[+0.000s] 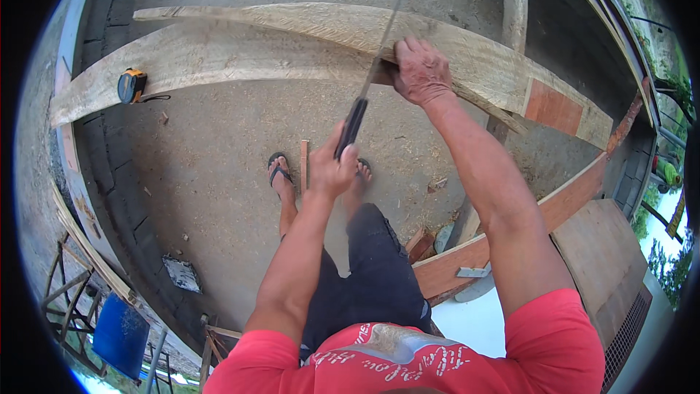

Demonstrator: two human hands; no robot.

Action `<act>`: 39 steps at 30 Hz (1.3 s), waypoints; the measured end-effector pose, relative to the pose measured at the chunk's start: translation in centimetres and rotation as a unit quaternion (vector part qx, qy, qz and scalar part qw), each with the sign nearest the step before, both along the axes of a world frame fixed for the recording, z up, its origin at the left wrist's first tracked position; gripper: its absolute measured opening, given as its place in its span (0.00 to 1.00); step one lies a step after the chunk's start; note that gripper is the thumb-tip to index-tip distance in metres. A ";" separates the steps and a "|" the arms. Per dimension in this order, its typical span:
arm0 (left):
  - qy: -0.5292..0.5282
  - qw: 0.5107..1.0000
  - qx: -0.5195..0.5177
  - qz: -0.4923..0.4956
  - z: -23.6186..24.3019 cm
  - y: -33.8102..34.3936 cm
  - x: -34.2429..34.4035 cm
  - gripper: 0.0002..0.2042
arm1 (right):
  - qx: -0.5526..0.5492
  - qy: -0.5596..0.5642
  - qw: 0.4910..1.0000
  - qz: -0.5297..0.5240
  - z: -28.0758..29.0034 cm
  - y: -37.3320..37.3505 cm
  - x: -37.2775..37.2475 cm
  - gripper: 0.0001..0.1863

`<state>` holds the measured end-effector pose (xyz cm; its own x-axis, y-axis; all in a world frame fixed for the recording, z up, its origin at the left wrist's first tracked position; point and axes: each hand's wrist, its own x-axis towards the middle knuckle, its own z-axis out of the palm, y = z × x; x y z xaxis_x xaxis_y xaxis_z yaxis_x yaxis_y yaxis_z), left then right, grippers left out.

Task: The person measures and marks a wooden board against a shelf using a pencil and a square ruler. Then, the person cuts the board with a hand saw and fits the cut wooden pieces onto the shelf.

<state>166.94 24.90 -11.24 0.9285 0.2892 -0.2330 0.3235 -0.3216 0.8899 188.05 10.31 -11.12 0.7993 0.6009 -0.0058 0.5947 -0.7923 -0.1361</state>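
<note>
The saw (357, 113) is in my left hand (335, 169), fingers closed round its black handle, its blade slanting up and away across the long board (474, 49). My right hand (423, 71) rests on that board just right of the blade, fingers bent; its underside is hidden, so I can't tell whether it clamps the edge. Off to my left, a tape measure (132, 85) lies on another board (240, 57).

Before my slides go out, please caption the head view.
Left hand gripping a black-handled blade, right hand on a long board.
</note>
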 end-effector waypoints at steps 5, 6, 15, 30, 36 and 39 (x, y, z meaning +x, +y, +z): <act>0.011 1.000 -0.021 0.005 0.3 -1.7 -6.4 0.25 | 0.006 0.012 1.000 -0.011 -0.5 -2.1 -0.1 0.14; 0.046 0.998 -0.023 -0.035 1.1 -0.9 -11.0 0.26 | -0.005 0.018 1.000 -0.015 -0.5 -2.2 0.1 0.15; 0.028 1.000 -0.002 0.004 0.7 -0.9 0.6 0.26 | 0.006 0.016 1.000 -0.015 -0.3 -0.6 -0.3 0.14; 0.033 0.999 -0.033 -0.017 -0.1 -0.6 -2.2 0.24 | -0.007 0.015 1.000 -0.011 -0.2 -1.4 0.1 0.14; 0.013 0.998 -0.045 -0.028 -0.6 0.2 -13.1 0.25 | 0.005 0.000 1.000 -0.016 0.6 -1.5 0.2 0.13; 0.008 0.999 -0.030 -0.006 0.3 -0.5 0.4 0.24 | 0.006 0.018 1.000 -0.011 0.6 -0.4 -0.1 0.13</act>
<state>167.37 24.43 -10.95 0.9278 0.2631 -0.2646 0.3343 -0.2709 0.9027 187.97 9.91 -10.50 0.8113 0.5840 -0.0271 0.5723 -0.8028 -0.1672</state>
